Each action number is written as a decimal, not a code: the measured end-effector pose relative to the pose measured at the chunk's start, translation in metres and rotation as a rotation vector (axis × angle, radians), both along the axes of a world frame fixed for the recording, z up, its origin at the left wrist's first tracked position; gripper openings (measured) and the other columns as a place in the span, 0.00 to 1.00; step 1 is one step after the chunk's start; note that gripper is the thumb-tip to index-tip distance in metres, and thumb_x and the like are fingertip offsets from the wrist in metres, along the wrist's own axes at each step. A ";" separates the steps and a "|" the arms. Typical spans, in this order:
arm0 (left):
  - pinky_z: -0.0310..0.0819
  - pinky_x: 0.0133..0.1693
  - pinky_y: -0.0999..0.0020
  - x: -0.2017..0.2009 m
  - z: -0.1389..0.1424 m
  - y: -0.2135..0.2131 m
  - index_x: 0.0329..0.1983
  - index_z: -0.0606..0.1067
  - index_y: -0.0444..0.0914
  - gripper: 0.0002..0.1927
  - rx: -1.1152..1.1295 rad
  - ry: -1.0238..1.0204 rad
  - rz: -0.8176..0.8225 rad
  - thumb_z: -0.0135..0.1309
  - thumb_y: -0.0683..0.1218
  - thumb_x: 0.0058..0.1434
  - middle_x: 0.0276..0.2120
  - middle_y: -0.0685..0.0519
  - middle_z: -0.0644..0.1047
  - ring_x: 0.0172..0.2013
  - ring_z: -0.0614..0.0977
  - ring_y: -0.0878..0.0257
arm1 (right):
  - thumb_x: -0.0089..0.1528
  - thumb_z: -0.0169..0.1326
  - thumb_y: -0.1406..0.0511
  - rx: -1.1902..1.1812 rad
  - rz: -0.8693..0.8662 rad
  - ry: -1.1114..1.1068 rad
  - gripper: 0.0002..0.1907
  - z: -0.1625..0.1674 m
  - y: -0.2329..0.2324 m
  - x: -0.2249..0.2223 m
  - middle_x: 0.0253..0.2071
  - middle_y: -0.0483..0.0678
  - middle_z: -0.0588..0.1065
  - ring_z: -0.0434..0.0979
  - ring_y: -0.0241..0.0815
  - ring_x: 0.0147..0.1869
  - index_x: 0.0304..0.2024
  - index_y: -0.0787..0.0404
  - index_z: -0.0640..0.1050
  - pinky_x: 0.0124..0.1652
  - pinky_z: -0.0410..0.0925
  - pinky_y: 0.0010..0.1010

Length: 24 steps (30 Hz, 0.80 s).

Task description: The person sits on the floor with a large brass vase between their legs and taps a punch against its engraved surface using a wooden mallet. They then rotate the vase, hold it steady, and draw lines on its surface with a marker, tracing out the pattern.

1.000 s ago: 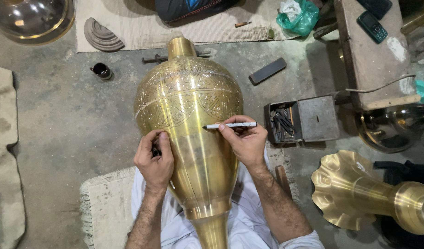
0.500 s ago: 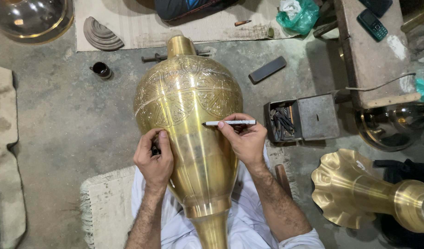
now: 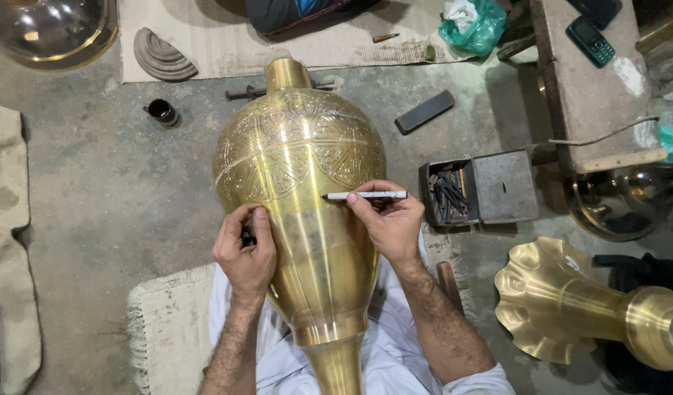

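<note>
large brass vase (image 3: 300,205) lying across the lap, neck pointing away, engraved upper belly beyond both hands, smooth plain band under them, foot running off the bottom edge. right hand (image 3: 387,223) curled shut around a white marker (image 3: 365,195), held level, tip just left of the fingertips and touching the brass right at the lower border of the engraving. left hand (image 3: 245,256) pressed against the vase's left flank, fingers folded over something small and dark (image 3: 246,238); cannot tell what, perhaps a cap.

compared with the last second: next to nothing moved. same spot for the marker tip, same brace by the left hand, vase not rolled. reads as slow, careful marking along one line, or a pause with the tip on the metal, rather than a shift to a new section.

outward from the right hand: open metal box (image 3: 447,192) of dark tools just to its right, lid (image 3: 505,186) flat beside it. further right and nearer, a fluted brass horn piece (image 3: 563,300). beyond the fingertips, a dark flat bar (image 3: 424,111) on the concrete floor (image 3: 95,183). beyond the left hand, a small dark cup (image 3: 162,112).

hard to make out: any ink line on the brass, lost in glare. hidden: underside of the vase, the far side of the neck, the left palm's contents. cut off: forearms below the elbows, the horn piece's narrow end, a shiny bowl at the top-left corner.
</note>
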<state>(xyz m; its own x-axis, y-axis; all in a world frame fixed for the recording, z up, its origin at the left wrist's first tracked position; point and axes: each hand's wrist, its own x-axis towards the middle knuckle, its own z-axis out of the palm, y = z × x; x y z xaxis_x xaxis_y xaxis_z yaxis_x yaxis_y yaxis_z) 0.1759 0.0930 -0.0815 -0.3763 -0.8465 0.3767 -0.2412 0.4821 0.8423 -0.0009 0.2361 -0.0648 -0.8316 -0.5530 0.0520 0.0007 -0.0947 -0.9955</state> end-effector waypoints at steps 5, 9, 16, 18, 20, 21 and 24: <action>0.75 0.31 0.73 0.000 -0.003 0.000 0.47 0.79 0.34 0.07 -0.001 0.002 -0.011 0.57 0.42 0.71 0.34 0.53 0.80 0.31 0.79 0.70 | 0.61 0.65 0.72 0.022 -0.002 0.006 0.07 -0.002 0.002 0.001 0.36 0.43 0.80 0.78 0.28 0.39 0.41 0.68 0.81 0.40 0.73 0.19; 0.75 0.32 0.73 0.001 -0.004 0.000 0.47 0.79 0.33 0.07 0.003 0.009 -0.007 0.57 0.42 0.71 0.34 0.53 0.80 0.31 0.79 0.69 | 0.61 0.65 0.73 0.016 0.003 0.018 0.07 -0.004 0.005 0.002 0.36 0.43 0.80 0.76 0.28 0.38 0.41 0.69 0.82 0.39 0.71 0.19; 0.75 0.32 0.73 0.001 -0.002 0.000 0.47 0.79 0.33 0.07 -0.003 0.003 -0.005 0.57 0.42 0.71 0.34 0.53 0.80 0.31 0.78 0.70 | 0.62 0.64 0.73 0.010 0.021 0.017 0.06 0.000 0.007 0.004 0.37 0.45 0.81 0.78 0.29 0.39 0.40 0.69 0.81 0.40 0.73 0.20; 0.75 0.32 0.73 0.001 -0.002 0.001 0.47 0.79 0.33 0.07 0.000 0.011 -0.004 0.57 0.42 0.71 0.34 0.53 0.80 0.30 0.78 0.69 | 0.62 0.64 0.73 0.013 0.028 0.021 0.06 0.003 0.007 0.005 0.37 0.46 0.81 0.79 0.29 0.40 0.40 0.69 0.81 0.41 0.74 0.20; 0.75 0.32 0.73 0.001 -0.002 0.001 0.47 0.79 0.33 0.07 -0.004 0.016 0.000 0.57 0.42 0.71 0.34 0.52 0.80 0.31 0.78 0.69 | 0.61 0.64 0.73 0.016 0.030 0.026 0.06 0.005 0.008 0.005 0.37 0.46 0.81 0.80 0.29 0.41 0.40 0.69 0.81 0.41 0.74 0.20; 0.75 0.32 0.73 0.001 -0.002 0.001 0.47 0.79 0.33 0.07 -0.005 0.015 -0.005 0.57 0.42 0.71 0.34 0.52 0.80 0.31 0.79 0.69 | 0.61 0.64 0.73 0.010 0.036 0.012 0.06 0.005 0.008 0.006 0.37 0.46 0.82 0.80 0.29 0.41 0.40 0.69 0.81 0.42 0.75 0.20; 0.76 0.33 0.73 0.001 -0.003 0.001 0.48 0.79 0.33 0.07 -0.003 0.013 -0.015 0.57 0.42 0.71 0.35 0.52 0.80 0.31 0.79 0.69 | 0.61 0.64 0.73 0.008 0.030 -0.007 0.06 0.004 0.009 0.007 0.37 0.45 0.82 0.80 0.29 0.40 0.40 0.68 0.81 0.41 0.74 0.20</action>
